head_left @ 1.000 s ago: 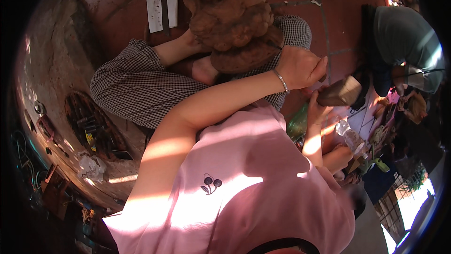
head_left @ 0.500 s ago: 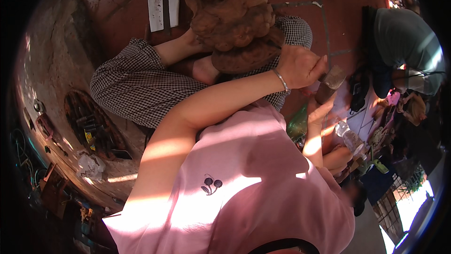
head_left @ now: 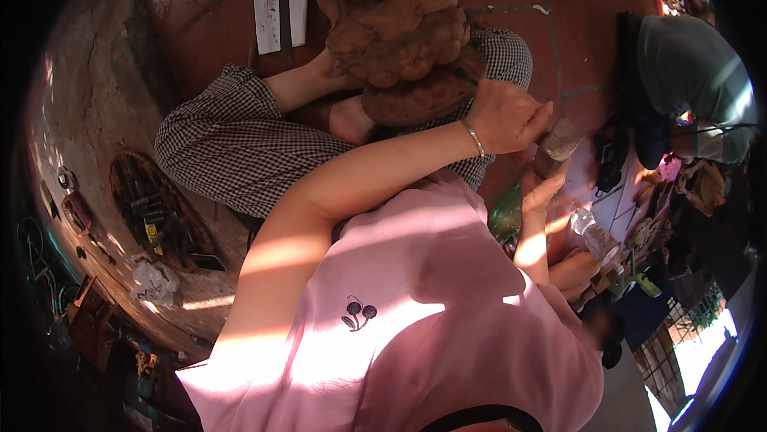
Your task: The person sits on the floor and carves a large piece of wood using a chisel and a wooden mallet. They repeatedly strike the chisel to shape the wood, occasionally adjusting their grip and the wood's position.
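Note:
My left hand, with a silver bracelet at its wrist, is curled into a fist right of the carved brown wooden piece. What its fingers hold, if anything, is hidden. Just beyond the fist is a stubby brown block with a paler greyish face. Gripping that block from below is my right hand, its fingers mostly hidden behind it. The carving has bulging, rounded shapes and a flatter base, which lies against my checkered trouser leg.
A round basket of dark-handled tools sits at left, with a crumpled plastic bag near it. Two white strips lie on the red tiled floor. At right, another person in grey bends over, near dark sandals.
The block has shifted slightly left and down, closer to my left fist, and its tilt has changed a little. My right hand moved with it. The carving stays nearly in place.

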`<state>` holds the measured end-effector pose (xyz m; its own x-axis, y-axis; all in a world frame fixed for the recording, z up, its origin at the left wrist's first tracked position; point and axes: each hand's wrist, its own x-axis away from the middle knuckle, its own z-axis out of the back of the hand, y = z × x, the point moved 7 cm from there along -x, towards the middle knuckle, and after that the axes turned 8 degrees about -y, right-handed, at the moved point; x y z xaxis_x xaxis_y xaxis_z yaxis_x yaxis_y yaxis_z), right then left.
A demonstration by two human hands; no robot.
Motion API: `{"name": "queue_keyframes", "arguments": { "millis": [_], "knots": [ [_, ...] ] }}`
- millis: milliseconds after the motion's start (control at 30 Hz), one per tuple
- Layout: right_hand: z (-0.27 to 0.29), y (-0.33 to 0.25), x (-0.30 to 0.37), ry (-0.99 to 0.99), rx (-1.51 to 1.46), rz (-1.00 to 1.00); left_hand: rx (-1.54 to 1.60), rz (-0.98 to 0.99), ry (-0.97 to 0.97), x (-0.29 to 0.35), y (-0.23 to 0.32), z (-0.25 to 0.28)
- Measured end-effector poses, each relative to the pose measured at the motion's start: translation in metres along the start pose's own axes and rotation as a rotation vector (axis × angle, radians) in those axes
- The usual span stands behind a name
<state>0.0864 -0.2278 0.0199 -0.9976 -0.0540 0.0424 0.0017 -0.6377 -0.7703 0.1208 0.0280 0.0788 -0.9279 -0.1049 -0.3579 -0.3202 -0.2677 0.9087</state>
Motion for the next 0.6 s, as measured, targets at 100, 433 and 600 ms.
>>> {"name": "queue_keyframes", "arguments": {
  "millis": [100, 433, 600],
  "knots": [
    [0.002, -0.007, 0.004, 0.0, 0.153, 0.15, 0.011, -0.012, -0.002, -0.001, 0.002, 0.005],
    [-0.002, -0.008, 0.006, -0.012, 0.326, 0.344, 0.069, -0.037, 0.015, 0.003, -0.001, 0.01],
    [0.002, -0.027, -0.001, -0.006, 0.205, 0.183, 0.052, -0.023, -0.016, 0.004, -0.005, 0.012]
  ]
}}
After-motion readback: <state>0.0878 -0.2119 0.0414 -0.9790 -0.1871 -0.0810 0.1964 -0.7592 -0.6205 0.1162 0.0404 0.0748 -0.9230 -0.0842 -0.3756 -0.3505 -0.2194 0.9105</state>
